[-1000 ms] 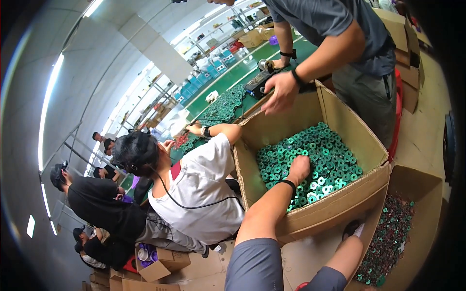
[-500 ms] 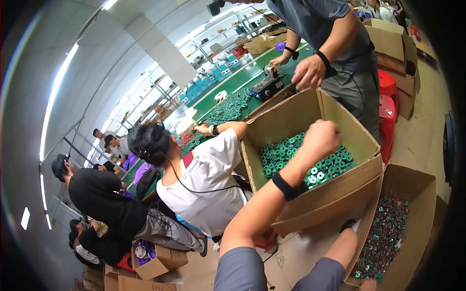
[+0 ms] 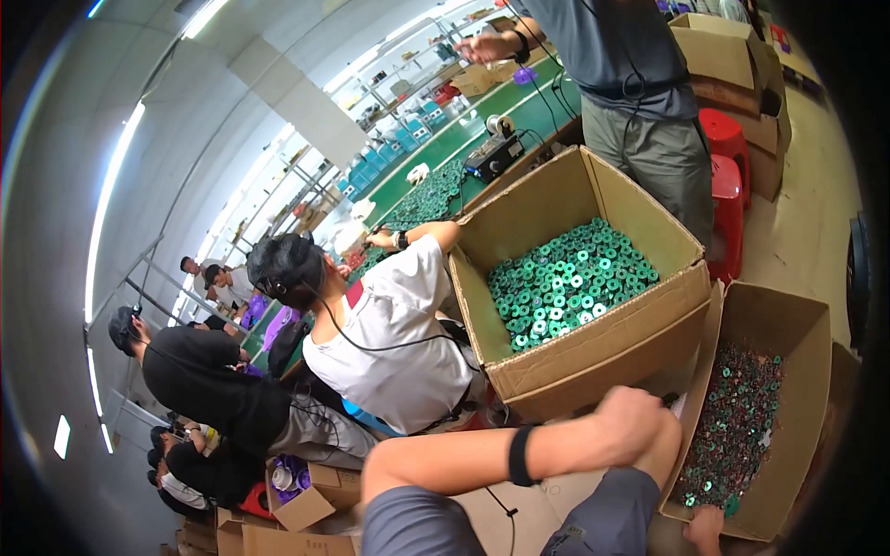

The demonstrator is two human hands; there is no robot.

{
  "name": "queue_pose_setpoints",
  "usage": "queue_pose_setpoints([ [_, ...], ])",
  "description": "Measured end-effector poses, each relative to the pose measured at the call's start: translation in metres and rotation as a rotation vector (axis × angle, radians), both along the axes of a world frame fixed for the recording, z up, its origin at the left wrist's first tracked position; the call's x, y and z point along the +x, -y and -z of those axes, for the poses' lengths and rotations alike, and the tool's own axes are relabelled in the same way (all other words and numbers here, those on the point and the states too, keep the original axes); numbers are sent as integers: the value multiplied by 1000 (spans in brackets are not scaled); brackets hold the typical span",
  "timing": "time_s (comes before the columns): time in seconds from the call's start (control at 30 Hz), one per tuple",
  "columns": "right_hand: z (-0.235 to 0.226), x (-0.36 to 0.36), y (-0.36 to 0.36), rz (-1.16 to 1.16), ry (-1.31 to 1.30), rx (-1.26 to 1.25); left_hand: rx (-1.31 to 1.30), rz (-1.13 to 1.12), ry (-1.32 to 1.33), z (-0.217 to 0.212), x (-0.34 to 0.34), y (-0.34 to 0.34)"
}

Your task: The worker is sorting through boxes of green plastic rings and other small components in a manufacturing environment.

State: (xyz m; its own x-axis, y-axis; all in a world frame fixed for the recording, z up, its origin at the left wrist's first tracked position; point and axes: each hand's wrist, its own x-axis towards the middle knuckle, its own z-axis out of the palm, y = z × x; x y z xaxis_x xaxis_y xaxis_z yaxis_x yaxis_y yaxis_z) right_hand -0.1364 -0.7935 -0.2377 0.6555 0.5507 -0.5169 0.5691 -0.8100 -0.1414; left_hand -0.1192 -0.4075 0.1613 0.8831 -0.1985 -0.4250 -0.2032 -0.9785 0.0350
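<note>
My left hand (image 3: 632, 419), a black band on its wrist, is curled like a fist in front of my bent bare knee (image 3: 660, 447). It is slightly blurred, and anything inside it is hidden. Just beyond stands a tall cardboard box (image 3: 612, 338) with many small green ring-shaped boards (image 3: 565, 283) in it. At the lower right, my right hand (image 3: 706, 526) grips the near rim of a second cardboard box (image 3: 797, 371); part of that hand is cut off by the picture's edge. Inside lies a mix of dark reddish bits and green rings (image 3: 737, 426).
A person in white (image 3: 385, 352) sits left of the tall box, and another in grey (image 3: 621, 56) stands behind it. Red stools (image 3: 728, 195) stand at the right. A green workbench (image 3: 519, 97) holds more rings and a black device (image 3: 494, 157). More cartons (image 3: 311, 500) are at lower left.
My left hand has come down from above the tall box to in front of my knee. The standing person has straightened, with one hand now raised away from the black device. My right hand stays at the rim.
</note>
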Motion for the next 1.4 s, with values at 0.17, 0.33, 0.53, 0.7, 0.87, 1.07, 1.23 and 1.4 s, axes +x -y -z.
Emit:
queue_pose_setpoints([
  [0.17, 41, -9, 11, -23, 118, 32, 204, -219, -287, -48, -47, -95],
  [0.33, -11, -11, -5, 8, 44, 132, 103, -294, 37, -103, -63, -75],
  [0.53, -22, -13, -16, 28, -80, 149, -427, -81, -7, -79, 1, 33],
  [0.7, -64, 5, -17, 200, -324, 223, -807, -298, -159, 85, 107, 106],
  [0.87, -28, 31, -3, 455, -861, 359, -168, -775, 49, 291, 189, 121],
  [1.07, 49, 105, 78, 482, -647, 42, -258, -981, 167, 367, 191, 121],
  [1.23, 110, 163, 103, 526, -633, -89, -259, -949, 212, 373, 186, 104],
  [1.4, 188, 144, 106, 735, -383, -155, -307, -940, 209, 368, 188, 109],
])
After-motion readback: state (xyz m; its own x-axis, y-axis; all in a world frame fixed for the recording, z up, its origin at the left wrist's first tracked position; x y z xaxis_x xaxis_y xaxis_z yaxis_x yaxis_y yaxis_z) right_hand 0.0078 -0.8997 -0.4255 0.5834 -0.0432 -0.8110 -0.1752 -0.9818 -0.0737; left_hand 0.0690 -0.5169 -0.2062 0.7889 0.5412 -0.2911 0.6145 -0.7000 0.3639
